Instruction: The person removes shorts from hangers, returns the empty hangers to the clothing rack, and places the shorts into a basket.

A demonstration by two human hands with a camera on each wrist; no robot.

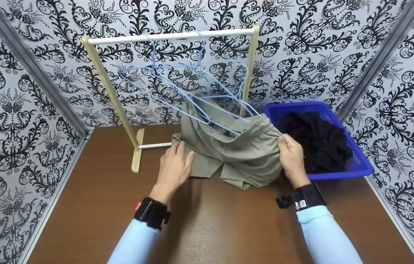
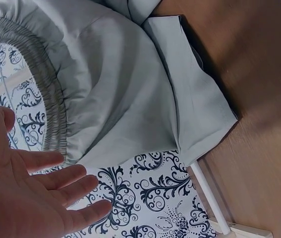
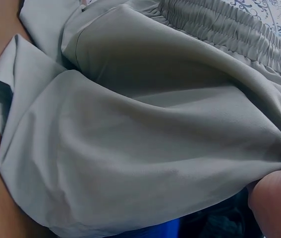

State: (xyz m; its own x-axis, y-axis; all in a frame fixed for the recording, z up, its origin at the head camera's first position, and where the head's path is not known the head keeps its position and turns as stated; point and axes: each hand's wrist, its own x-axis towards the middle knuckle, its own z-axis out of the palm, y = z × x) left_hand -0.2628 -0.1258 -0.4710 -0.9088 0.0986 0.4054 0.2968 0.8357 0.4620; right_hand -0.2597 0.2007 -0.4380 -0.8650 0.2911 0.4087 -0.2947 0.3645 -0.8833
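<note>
Grey-green shorts (image 1: 243,157) with a gathered elastic waistband (image 2: 51,94) hang spread in front of the rack, the waist opening facing up. At their right edge, my right hand (image 1: 291,154) pinches the fabric between thumb and fingers; the thumb (image 3: 276,203) shows in the right wrist view. My left hand (image 1: 174,165) is at the left side of the shorts, its fingers extended and gripping nothing, as the left wrist view shows. A light blue hanger (image 1: 241,93) reaches down into the waist opening, with its hook below the rod.
Behind the shorts stands a wooden rack (image 1: 110,88) with a white top rod (image 1: 174,36). More light blue hangers (image 1: 152,55) hang from it. On the right, a blue basket (image 1: 361,167) holds dark cloth (image 1: 317,143). The brown table (image 1: 214,227) lies between patterned walls.
</note>
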